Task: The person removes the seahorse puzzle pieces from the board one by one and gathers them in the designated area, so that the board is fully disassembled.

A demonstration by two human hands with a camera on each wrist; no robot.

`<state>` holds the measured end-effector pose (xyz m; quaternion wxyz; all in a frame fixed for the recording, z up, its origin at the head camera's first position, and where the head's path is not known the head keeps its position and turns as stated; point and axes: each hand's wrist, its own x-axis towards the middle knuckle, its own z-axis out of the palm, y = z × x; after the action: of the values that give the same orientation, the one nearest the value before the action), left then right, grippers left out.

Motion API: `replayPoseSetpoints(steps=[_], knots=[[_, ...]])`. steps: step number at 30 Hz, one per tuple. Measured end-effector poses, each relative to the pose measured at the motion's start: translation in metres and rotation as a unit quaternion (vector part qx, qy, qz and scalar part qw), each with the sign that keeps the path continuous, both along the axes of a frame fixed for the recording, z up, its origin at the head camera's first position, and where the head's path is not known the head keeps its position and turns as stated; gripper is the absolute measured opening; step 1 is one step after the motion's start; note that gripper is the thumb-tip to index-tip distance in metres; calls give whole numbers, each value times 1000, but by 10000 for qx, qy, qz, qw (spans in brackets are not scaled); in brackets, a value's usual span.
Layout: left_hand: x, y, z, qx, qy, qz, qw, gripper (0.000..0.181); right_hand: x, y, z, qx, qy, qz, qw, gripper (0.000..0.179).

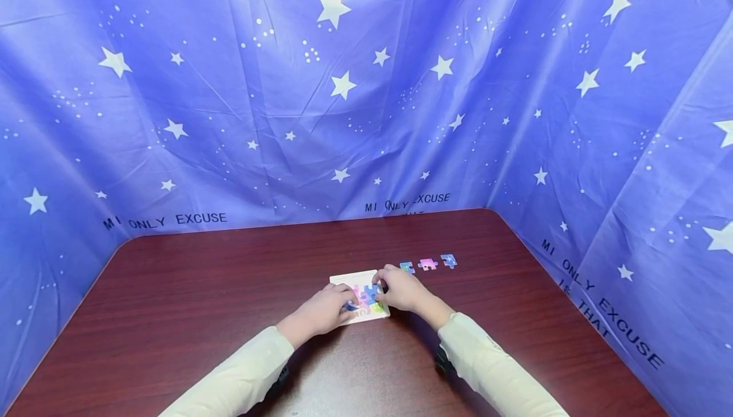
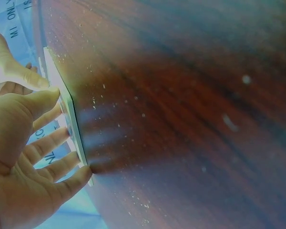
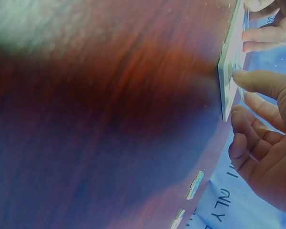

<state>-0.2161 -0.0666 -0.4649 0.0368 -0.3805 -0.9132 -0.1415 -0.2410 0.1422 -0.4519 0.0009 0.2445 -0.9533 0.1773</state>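
On the table lies a small, pale puzzle tray (image 1: 342, 279) with pink, blue and yellow-green pieces in it. My left hand (image 1: 326, 310) rests over the tray's left side, its fairly straight fingers touching it; in the left wrist view the left hand (image 2: 33, 148) has the thumb and fingertips along the edge. From the right, my right hand (image 1: 403, 289) pinches a blue puzzle piece (image 1: 371, 293) between thumb and index finger at the tray. The right wrist view shows the right thumb (image 3: 262, 81) low against the tray (image 3: 224, 90), with the other fingers curled beside it.
Beyond the right hand, three loose puzzle pieces lie in a row: a blue-green one (image 1: 406, 267), a pink one (image 1: 427, 265) and a blue one (image 1: 449, 260). The dark red wooden table (image 1: 229, 289) meets a blue star-patterned cloth (image 1: 286, 98) behind.
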Motion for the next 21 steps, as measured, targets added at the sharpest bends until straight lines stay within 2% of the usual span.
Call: replayPoseSetpoints(steps=[10, 21], knots=[[1, 0, 1, 19, 48, -8, 10000, 14, 1, -1, 1, 64, -2, -85, 9999, 26], [1, 1, 2, -98, -76, 80, 9999, 15, 1, -1, -1, 256, 98, -135, 9995, 28]])
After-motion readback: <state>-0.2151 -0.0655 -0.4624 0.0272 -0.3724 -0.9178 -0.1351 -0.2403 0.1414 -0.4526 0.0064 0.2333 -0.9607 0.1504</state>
